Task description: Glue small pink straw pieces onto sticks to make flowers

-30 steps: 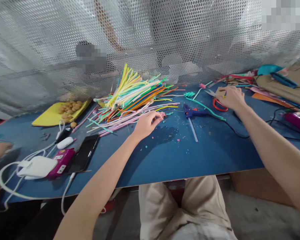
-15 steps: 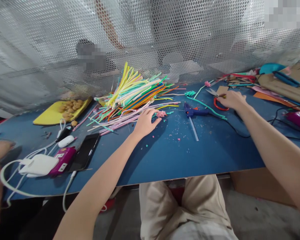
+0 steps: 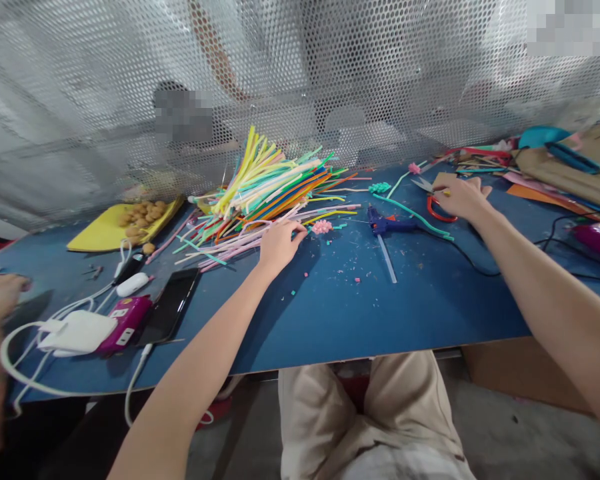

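My left hand rests over the near ends of the pink and lilac stems, its fingers bent and partly hidden; what it holds, if anything, cannot be made out. Just right of it lies a pink fuzzy piece, apart from the fingers. My right hand is at the red-handled scissors, whose blades point up and left; its fingertips are hard to make out. Between the hands sits a blue glue gun with a clear stick. A teal fuzzy piece and a green stem lie behind it.
A pile of coloured stems stands behind my left hand. Leftward are a phone, a purple power strip with white cables, and a yellow sheet with brown balls. Another person's hand is at far left. Black cable runs at right.
My left hand has moved left, away from the pink fuzzy piece, which stays on the table. My right hand has barely shifted beside the scissors.
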Motion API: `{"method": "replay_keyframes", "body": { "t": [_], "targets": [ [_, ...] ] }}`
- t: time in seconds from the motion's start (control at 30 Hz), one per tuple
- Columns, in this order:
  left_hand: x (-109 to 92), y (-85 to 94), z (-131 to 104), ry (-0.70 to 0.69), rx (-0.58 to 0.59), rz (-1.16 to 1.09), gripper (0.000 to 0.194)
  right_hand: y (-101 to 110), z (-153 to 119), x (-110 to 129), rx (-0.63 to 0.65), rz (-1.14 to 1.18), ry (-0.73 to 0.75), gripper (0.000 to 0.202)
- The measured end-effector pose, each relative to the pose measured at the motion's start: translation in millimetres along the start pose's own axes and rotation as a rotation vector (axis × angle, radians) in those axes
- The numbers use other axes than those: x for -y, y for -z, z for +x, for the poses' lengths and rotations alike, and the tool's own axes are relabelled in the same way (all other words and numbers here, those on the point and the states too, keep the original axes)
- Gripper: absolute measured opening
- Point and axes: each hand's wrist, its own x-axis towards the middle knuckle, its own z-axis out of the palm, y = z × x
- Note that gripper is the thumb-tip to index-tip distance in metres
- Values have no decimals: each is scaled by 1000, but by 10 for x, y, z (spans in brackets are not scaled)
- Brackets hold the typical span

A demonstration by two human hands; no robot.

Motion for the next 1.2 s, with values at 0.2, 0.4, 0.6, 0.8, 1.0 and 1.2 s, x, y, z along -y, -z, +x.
{"method": "replay_keyframes", "body": {
  "t": [0.2,0.4,0.6,0.8,1.0,1.2],
  "targets": [
    [-141,158,-8,-175,-381,83,20,113,-96,181,-193,97,156,35],
    [-326,233,-151,-432,-516,132,12,172,-427,646,-236,295,673,27],
    [-548,369,-286,-818,-320,44,27,234,-1032,1259,-47,367,995,43],
    [-782,390,-326,-959,-119,-265,15,279,-1328,1446,-201,313,1008,79],
    [-841,195,-418,-652,-122,-676,20,301,-1145,1299,-271,299,1044,29],
    [-708,177,-202,-198,-329,-655,37,274,-942,1133,-175,457,782,36]
  ]
}}
